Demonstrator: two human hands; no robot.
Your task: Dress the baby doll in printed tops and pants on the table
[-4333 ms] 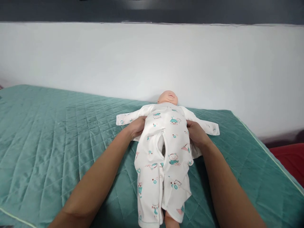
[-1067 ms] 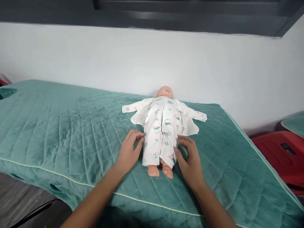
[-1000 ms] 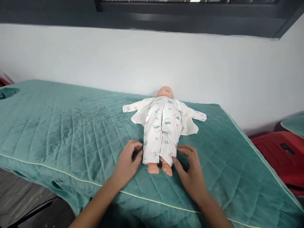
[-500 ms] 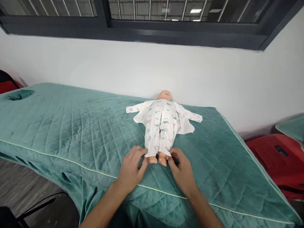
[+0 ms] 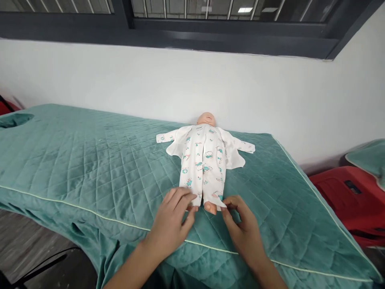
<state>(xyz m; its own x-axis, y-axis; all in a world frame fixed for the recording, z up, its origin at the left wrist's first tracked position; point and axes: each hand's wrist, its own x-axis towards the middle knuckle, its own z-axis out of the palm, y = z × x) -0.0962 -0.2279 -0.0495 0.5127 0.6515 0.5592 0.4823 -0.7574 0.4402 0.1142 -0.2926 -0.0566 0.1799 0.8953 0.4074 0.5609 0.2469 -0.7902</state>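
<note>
A baby doll (image 5: 206,119) lies on its back on a teal quilted bed (image 5: 90,160), head toward the white wall. It wears a white printed sleepsuit (image 5: 204,160) with both sleeves spread flat. My left hand (image 5: 173,220) rests at the left leg cuff, fingers stretched over the doll's left foot. My right hand (image 5: 242,224) pinches the hem of the right leg cuff beside the bare foot (image 5: 210,207).
A red seat (image 5: 345,200) stands to the right of the bed, with another teal cover (image 5: 368,158) behind it. A dark-framed barred window (image 5: 210,16) runs along the top of the wall. The bed's near edge hangs over a grey floor (image 5: 24,241).
My hands slid from the doll's chest down its sides to the leg cuffs, and I stepped back. Since half a second ago the cuffs have been pulled lower over the feet.
</note>
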